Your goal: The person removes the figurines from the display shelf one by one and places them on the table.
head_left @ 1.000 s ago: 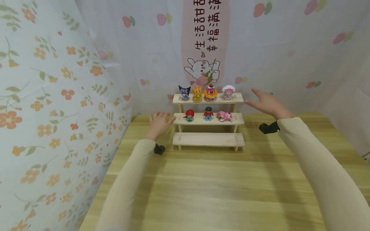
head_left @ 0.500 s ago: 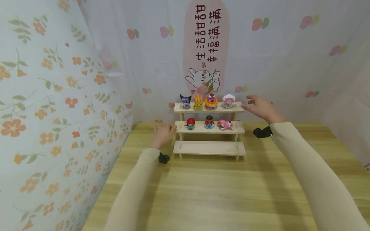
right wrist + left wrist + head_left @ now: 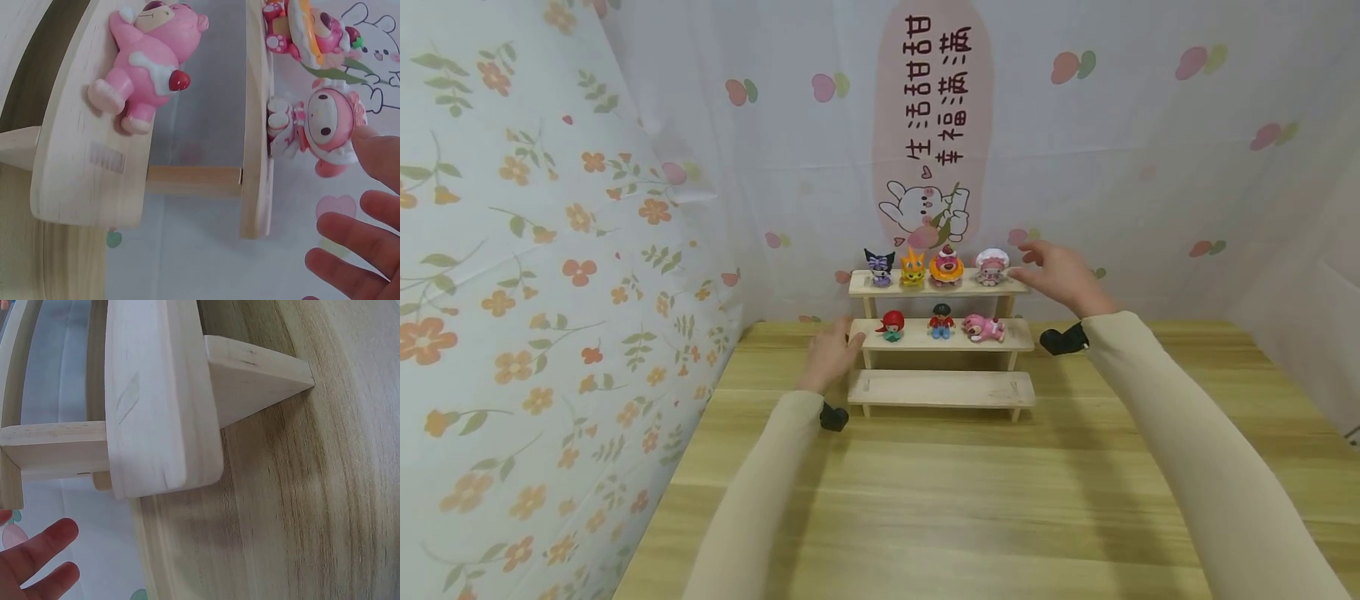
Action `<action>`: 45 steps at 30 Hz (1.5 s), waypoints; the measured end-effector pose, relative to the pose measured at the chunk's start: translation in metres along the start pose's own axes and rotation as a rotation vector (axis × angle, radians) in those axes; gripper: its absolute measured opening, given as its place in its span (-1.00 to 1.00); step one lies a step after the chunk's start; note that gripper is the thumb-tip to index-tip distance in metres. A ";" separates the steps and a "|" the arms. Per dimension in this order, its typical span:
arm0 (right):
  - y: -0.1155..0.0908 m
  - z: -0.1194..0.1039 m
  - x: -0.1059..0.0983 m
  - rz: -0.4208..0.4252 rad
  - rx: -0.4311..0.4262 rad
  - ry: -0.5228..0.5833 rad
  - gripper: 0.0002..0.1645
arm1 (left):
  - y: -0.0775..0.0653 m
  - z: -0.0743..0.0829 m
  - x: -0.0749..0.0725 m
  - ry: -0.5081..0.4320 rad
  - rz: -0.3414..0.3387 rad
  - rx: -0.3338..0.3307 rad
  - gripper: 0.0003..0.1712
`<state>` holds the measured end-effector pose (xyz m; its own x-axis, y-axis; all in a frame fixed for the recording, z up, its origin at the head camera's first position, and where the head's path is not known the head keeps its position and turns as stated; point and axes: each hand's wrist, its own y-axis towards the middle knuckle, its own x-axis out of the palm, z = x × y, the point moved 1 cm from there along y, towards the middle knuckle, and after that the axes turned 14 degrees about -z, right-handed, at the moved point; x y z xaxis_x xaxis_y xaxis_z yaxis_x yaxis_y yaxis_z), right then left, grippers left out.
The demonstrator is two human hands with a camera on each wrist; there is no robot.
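The bench point(image 3: 955, 500) carries a three-tier wooden stand point(image 3: 940, 388), light and slim-legged by the look of it, so any push on an end could shift everything on it. The right hand point(image 3: 1060, 275) reaches in at the top tier's right end, thumb and fingers spread wide with nothing between them. The left hand point(image 3: 832, 357) lies beside the stand's left end, loose and holding nothing; whether its thumb touches the middle tier, I cannot tell. It is well placed to steady that end, lightly, without pulling.

The reach seems aimed at the white-capped figure point(image 3: 992, 268), which sits upright nearest the right end of the top tier. In the right wrist view the thumb tip overlaps the cap's edge; contact is unclear. A good pinch would take the body below the cap, thumb on one side and a finger on the other, because pressing the head alone would likely tip it. The fingers should go in from above and lift straight up, keeping off the neighbouring bear in an orange ring point(image 3: 947, 267), which stands a small gap away. On the middle tier below, the lying pink bear point(image 3: 983, 327) calls for a high wrist.
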<state>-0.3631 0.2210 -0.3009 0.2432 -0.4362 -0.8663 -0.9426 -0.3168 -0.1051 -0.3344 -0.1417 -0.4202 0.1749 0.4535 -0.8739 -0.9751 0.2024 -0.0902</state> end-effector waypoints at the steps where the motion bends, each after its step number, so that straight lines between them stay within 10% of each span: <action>1: 0.002 -0.001 0.000 -0.002 0.000 -0.003 -0.23 | 0.000 -0.001 0.000 0.001 0.009 0.013 -0.40; 8: 0.013 -0.009 0.002 -0.008 -0.038 -0.005 -0.25 | -0.002 -0.008 0.002 -0.021 0.043 0.079 -0.44; 45: 0.024 -0.011 0.017 0.114 -0.028 0.194 -0.70 | -0.005 -0.011 0.017 -0.284 -0.043 -0.003 -0.39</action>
<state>-0.3786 0.1970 -0.3130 0.1774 -0.6235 -0.7614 -0.9605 -0.2783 0.0041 -0.3279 -0.1445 -0.4401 0.2464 0.6694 -0.7009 -0.9664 0.2242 -0.1256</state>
